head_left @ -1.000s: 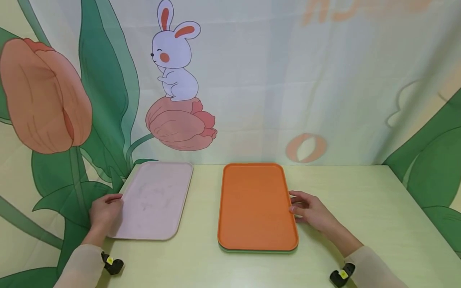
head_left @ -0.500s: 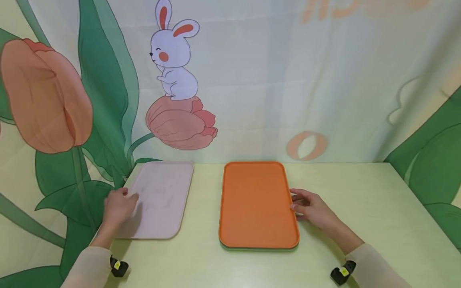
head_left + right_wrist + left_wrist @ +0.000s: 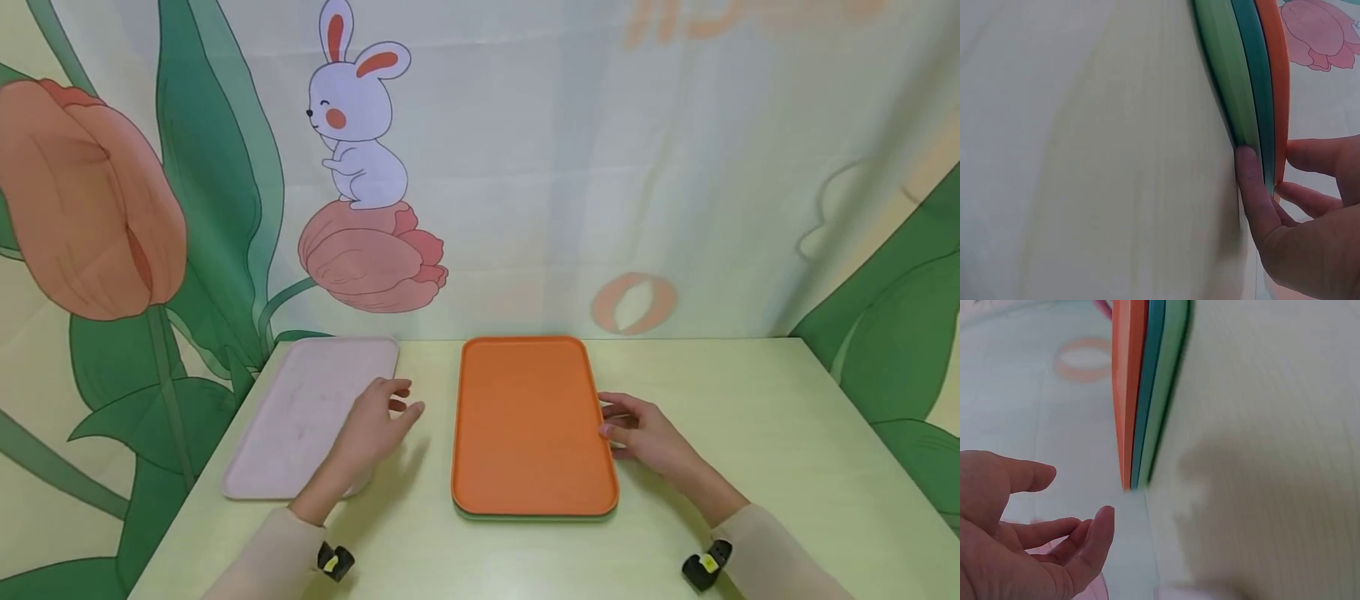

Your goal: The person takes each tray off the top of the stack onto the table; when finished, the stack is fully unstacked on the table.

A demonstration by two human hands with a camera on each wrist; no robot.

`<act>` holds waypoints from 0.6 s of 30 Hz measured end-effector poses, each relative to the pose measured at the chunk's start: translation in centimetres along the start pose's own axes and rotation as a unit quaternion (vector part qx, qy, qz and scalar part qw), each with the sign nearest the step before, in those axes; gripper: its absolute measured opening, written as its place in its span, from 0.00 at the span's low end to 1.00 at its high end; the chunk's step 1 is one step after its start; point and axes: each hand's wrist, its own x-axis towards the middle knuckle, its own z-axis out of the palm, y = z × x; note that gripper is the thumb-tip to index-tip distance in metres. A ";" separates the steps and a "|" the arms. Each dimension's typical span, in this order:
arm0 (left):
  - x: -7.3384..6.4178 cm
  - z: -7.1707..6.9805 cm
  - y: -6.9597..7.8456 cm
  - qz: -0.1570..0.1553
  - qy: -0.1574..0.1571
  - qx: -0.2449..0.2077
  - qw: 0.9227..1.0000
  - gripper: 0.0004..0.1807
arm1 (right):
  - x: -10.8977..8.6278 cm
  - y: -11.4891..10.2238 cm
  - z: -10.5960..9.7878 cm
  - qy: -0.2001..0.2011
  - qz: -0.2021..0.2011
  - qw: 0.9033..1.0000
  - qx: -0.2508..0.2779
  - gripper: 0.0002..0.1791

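Observation:
An orange tray [image 3: 532,425] lies on top of a stack, with a teal tray [image 3: 1152,369] and a light green tray [image 3: 1169,375] under it. My right hand [image 3: 645,433] is at the stack's right side; its fingertips touch the rims, thumb by the orange one and another finger [image 3: 1250,175] low against the green. On the left, a pale pink tray [image 3: 322,400] lies flat, partly covered by my left hand and forearm. My left hand [image 3: 375,425] is raised over its right edge, loosely bent fingers facing the stack and holding nothing.
All the trays lie on a pale yellow-green table [image 3: 750,417]. Behind it hangs a cloth backdrop [image 3: 517,167] printed with a rabbit and tulips. Each wrist wears a small black device [image 3: 333,561] at the cuff.
My left hand has left the pink tray's left edge and crossed over it to the right, towards the stack. The right hand stays at the stack's right side; the trays have not moved.

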 end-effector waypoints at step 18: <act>0.8 6.8 1.0 -0.012 -0.061 -0.050 0.997 0.24 | 0.1 0.0 0.4 0.005 -0.002 1.000 -0.003 0.33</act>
